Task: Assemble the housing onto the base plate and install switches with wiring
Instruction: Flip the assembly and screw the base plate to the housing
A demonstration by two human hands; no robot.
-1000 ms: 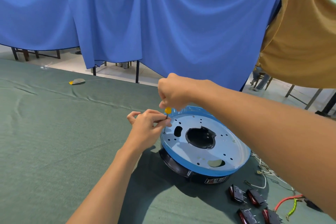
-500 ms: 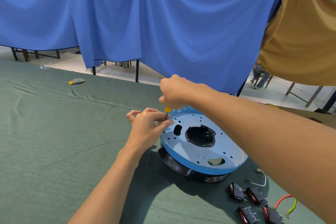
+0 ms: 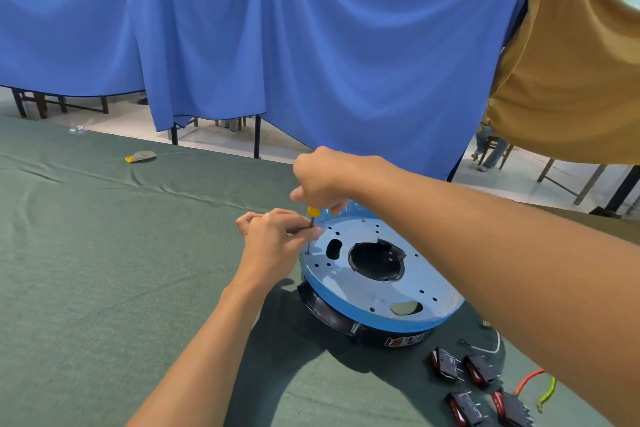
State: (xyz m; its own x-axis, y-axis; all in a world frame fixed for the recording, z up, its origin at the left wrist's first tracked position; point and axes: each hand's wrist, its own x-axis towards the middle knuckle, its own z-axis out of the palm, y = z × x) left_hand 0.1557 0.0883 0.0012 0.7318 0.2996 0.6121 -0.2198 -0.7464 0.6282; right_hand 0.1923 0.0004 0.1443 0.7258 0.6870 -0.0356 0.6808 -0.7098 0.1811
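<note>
Head view, right hand (image 3: 323, 180): fist curled tightly round the screwdriver (image 3: 312, 211) from above; only the handle's yellow end shows below the fingers.
Left hand (image 3: 273, 243): fingertips pinch the thin shaft, which stands upright.
Screwdriver tip: on a hole at the left rim of the base plate (image 3: 349, 291).
Base plate: round, blue-filmed, lying on top of the black housing (image 3: 329, 314).
Hidden: the right forearm covers the plate's far right side; any screw under the tip is too small to tell.
Switches (image 3: 479, 388): four black-and-red, on the table near the front right, the lower pair cut off; red and green wires (image 3: 536, 385) just beside.
Surface: wrinkled green tablecloth (image 3: 86, 253).
Room: blue curtain (image 3: 311, 45) and ochre cloth (image 3: 571, 62) hang behind.
</note>
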